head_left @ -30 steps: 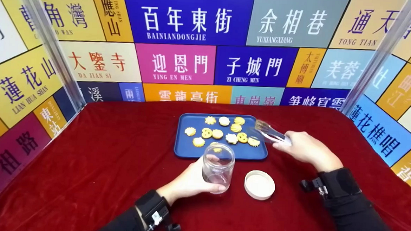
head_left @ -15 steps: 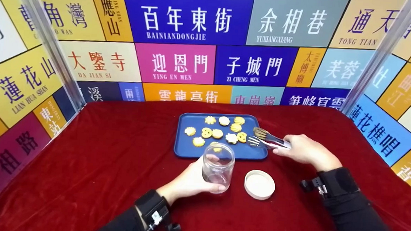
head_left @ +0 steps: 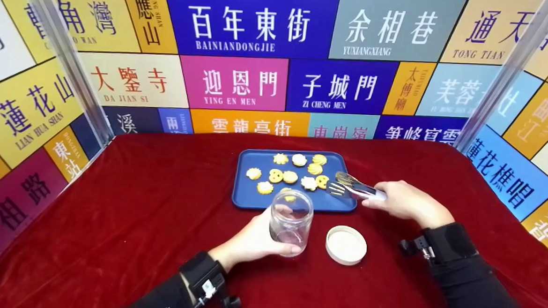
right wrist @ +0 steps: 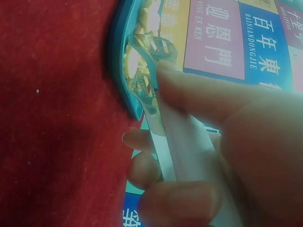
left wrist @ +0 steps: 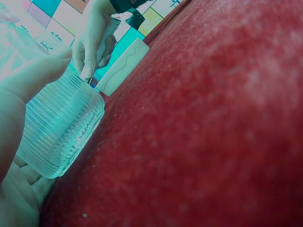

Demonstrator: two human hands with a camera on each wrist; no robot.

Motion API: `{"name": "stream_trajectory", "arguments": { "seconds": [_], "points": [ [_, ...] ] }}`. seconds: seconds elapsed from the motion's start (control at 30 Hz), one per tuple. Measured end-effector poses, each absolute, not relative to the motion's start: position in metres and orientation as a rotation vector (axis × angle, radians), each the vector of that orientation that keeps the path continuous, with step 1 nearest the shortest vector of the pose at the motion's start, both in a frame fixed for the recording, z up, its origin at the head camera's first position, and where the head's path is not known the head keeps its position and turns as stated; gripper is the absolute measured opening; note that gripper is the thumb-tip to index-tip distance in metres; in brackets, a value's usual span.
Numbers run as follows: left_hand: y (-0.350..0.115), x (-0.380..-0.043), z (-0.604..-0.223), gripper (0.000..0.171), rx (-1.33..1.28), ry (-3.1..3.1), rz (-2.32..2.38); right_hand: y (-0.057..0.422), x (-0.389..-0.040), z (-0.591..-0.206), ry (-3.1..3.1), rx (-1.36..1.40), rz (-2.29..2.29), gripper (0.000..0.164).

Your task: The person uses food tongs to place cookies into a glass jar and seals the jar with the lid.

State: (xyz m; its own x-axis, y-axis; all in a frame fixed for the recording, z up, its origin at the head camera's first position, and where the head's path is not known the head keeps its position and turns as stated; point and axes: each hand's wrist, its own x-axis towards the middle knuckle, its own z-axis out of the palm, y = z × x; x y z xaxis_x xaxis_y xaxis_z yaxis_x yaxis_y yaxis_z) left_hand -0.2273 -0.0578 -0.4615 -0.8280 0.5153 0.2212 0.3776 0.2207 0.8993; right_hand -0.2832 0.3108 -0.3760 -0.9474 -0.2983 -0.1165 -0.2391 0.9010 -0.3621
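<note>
My left hand (head_left: 250, 241) grips an open-topped clear jar (head_left: 291, 234), tilted a little on the red cloth in front of the tray. Ribs on its wall show in the left wrist view. My right hand (head_left: 409, 203) holds metal tongs (head_left: 363, 190) by their pale handle. Their slotted heads hang spread over the right part of a blue tray (head_left: 243, 197). Several yellow cookies (head_left: 290, 177) lie on it, some flower-shaped and one pretzel-shaped cookie (head_left: 321, 182) close left of the tongs. Whether a cookie lies between the tongs' heads, I cannot tell.
A round cream-coloured lid (head_left: 345, 245) lies on the red cloth (head_left: 158, 213), right of the jar. Behind and beside the table stand sign-printed walls (head_left: 240, 84), with clear upright posts (head_left: 83, 83) at the back corners. The jar's rim partly covers a cookie.
The tongs have come down and slightly left onto the tray's right side, where a cookie was visible a second ago and is now covered. The left hand and jar have stayed put.
</note>
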Motion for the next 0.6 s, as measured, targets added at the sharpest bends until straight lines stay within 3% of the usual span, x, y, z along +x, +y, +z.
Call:
{"name": "stream_trajectory", "arguments": {
  "seconds": [0.6],
  "points": [
    [-0.0577,-0.227,-0.4608,0.084,0.838,2.351,1.673,0.3133,-0.2824,-0.3748,2.762,-0.37,-0.594,0.049]
  ]
}}
